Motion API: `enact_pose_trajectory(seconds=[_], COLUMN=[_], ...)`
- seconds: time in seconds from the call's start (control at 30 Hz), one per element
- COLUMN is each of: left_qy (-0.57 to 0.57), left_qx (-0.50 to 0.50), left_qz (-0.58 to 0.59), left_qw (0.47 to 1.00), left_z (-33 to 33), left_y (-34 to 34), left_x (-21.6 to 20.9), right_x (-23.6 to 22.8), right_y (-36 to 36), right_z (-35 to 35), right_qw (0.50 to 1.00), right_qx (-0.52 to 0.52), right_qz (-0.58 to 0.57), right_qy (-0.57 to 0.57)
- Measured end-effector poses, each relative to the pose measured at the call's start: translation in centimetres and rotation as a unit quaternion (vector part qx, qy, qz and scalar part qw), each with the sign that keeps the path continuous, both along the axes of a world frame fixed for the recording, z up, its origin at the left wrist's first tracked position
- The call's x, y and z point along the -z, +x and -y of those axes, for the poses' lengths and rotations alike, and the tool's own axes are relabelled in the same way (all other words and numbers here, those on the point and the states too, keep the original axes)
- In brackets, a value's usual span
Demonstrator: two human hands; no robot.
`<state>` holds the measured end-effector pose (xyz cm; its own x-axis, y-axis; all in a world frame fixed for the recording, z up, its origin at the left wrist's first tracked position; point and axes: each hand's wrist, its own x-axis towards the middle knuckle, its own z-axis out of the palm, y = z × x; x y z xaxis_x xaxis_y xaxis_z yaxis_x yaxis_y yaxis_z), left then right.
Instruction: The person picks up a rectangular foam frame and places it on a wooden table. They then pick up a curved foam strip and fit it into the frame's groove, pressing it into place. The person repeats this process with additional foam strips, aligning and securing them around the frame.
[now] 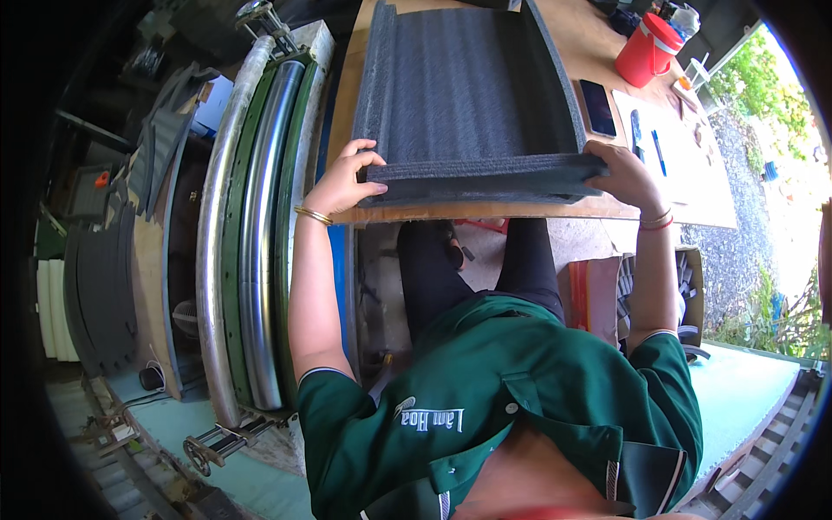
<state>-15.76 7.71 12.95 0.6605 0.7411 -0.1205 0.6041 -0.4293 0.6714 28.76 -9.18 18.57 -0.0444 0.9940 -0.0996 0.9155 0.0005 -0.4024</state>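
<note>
A dark grey foam tray (459,87) with raised side walls lies on the wooden table in front of me. Its near wall (485,178) stands along the table's front edge. My left hand (345,179) grips the left end of that wall, thumb low and fingers curled over the corner. At the opposite end, my right hand (626,176) holds the right corner, with some of its fingertips hidden around the foam.
Right of the tray are a phone (597,108), a blue pen (659,152), a knife-like blue tool (637,134) and a red jug (648,50). A machine with a long metal roller (270,234) stands at left. Under the table's right side sits a box of grey scraps (689,286).
</note>
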Motion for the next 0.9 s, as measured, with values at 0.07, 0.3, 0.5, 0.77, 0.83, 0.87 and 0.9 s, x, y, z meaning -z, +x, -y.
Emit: enact_pose_trajectory(seconds=[0.07, 0.3, 0.5, 0.77, 0.83, 0.87, 0.9], left_qy=[0.017, 0.132, 0.101, 0.297, 0.312, 0.322, 0.334], left_qx=[0.019, -0.031, -0.072, -0.065, -0.062, -0.061, -0.06], left_qz=[0.006, 0.006, -0.048, -0.102, -0.116, -0.118, -0.119], left_qw=[1.0, 0.991, 0.991, 0.947, 0.941, 0.937, 0.933], left_z=[0.0, 2.7, 4.7, 4.7, 4.7, 4.7, 4.7], left_y=[-0.7, -0.6, 0.3, 1.0, 1.1, 1.1, 1.2], left_x=[0.1, 1.1, 0.7, 3.3, 3.7, 3.7, 3.8], right_x=[-0.2, 1.6, 1.4, 5.5, 6.9, 7.5, 8.1], right_y=[0.0, -2.3, -3.2, -4.2, -3.7, -3.5, -3.3], right_z=[-0.2, -0.3, -0.1, 0.9, 1.1, 1.0, 0.8], right_qw=[1.0, 0.999, 0.998, 0.996, 0.993, 0.991, 0.989], right_qx=[-0.017, -0.03, -0.033, 0.01, 0.003, -0.001, 0.001], right_qz=[0.011, 0.017, 0.049, 0.048, 0.062, 0.068, 0.066], right_qy=[-0.013, 0.018, -0.005, 0.076, 0.104, 0.118, 0.134])
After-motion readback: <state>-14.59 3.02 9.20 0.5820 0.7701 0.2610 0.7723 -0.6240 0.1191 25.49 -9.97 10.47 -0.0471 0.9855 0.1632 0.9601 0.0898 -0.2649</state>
